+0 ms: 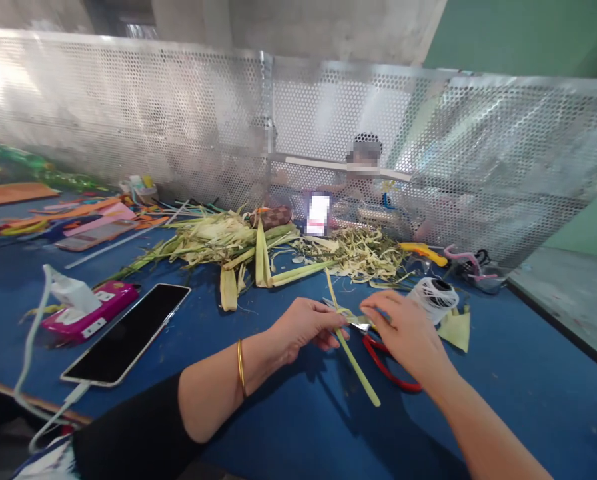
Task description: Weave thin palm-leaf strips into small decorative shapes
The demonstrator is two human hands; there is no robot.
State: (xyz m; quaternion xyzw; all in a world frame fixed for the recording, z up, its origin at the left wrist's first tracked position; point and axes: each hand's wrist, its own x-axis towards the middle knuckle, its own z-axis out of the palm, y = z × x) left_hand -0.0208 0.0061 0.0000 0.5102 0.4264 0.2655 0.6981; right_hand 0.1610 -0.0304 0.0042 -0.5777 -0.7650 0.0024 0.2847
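Note:
My left hand (303, 327) is closed, pinching a narrow pale green plant strip (357, 372) that slants down toward me. A thin piece of the same plant material crosses it near the fingertips. My right hand (408, 330) is closed too, its thumb and fingers pinched on the free end of that crossing piece. Under the right hand lie scissors with red handles (389, 369), their blades partly hidden. Just beyond this hand are a spool of white thread (434, 298) and a pale green leaf piece (456, 330).
Plant strips (213, 240) and shredded scraps (368, 257) heap along the back, before a perforated metal screen (178, 120). A phone (128, 337) and a magenta power strip (91, 311) with a cable lie left. A yellow-handled tool (423, 253) sits back right. Someone is visible behind the screen.

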